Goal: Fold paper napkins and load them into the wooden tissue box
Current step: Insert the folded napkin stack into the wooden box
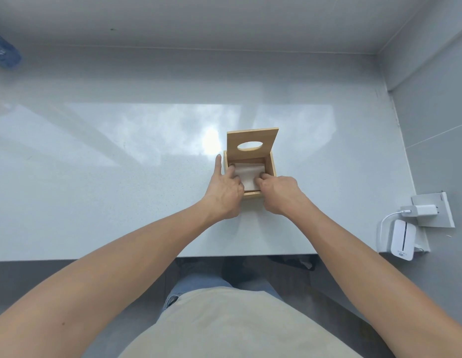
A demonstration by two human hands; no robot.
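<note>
A small wooden tissue box (271, 165) stands on the white counter, its hinged lid (251, 136) with an oval hole tilted up at the far side. Folded white napkins (249, 174) lie inside it. My left hand (226, 188) is at the box's left wall, with some fingers inside pressing on the napkins and the index finger stretched along the outside. My right hand (277, 192) reaches over the near right corner, fingers curled down onto the napkins. The near part of the napkins is hidden by both hands.
The white counter (121, 182) runs wide to the left and ends at a front edge near my body. A blue object (4, 51) sits at the far left. At the right edge, a white charger (418, 210) is plugged into a socket, beside a small white device (402, 240).
</note>
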